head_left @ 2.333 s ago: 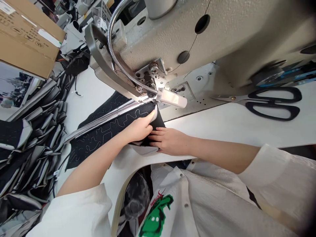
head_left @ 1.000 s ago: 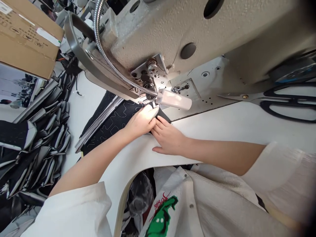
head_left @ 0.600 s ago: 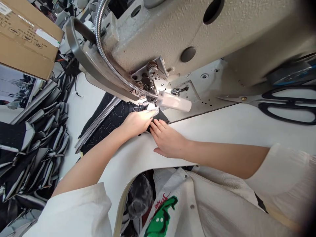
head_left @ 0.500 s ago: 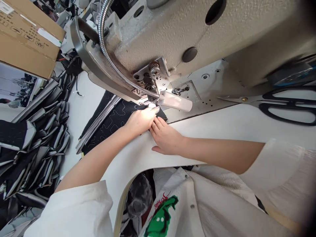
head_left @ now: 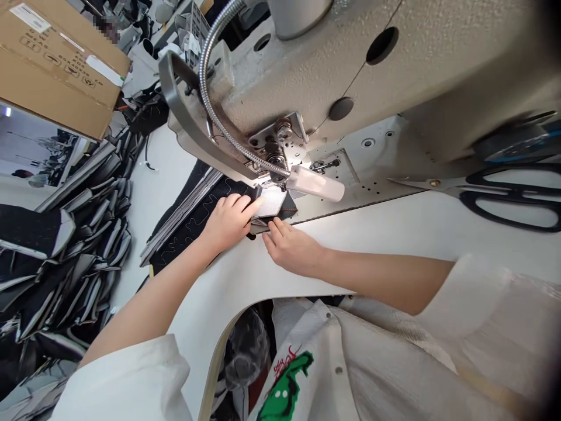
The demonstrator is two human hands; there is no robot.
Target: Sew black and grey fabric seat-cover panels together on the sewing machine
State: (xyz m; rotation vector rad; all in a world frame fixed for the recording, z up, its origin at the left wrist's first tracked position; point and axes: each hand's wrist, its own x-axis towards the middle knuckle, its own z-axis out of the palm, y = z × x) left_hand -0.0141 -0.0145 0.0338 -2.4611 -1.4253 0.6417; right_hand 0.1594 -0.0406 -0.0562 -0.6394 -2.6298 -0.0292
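Observation:
A padded black fabric piece (head_left: 186,228) with wavy pale stitching lies folded on the table, one end under the needle area of a sewing machine (head_left: 249,96). Its light grey underside (head_left: 272,202) shows near the needle, beside a dark corner (head_left: 289,204) with a reddish stitch line. My left hand (head_left: 228,222) is closed over the fabric left of the needle, fingers bent on its edge. With fingertips pressed together, my right hand (head_left: 293,245) grips the fabric's near edge, just below the grey part. The thumbs' undersides are hidden.
Black-handled scissors (head_left: 438,183) lie on the right, points toward the machine. A white lamp head (head_left: 318,184) on a flexible metal neck hangs beside the needle. Piled black and grey fabric pieces (head_left: 83,251) fill the left, below a cardboard box (head_left: 65,64).
My left hand has moved left and off the needle area, uncovering the grey underside. My right hand has shifted slightly down, and the hands are now apart. The view has shifted a little.

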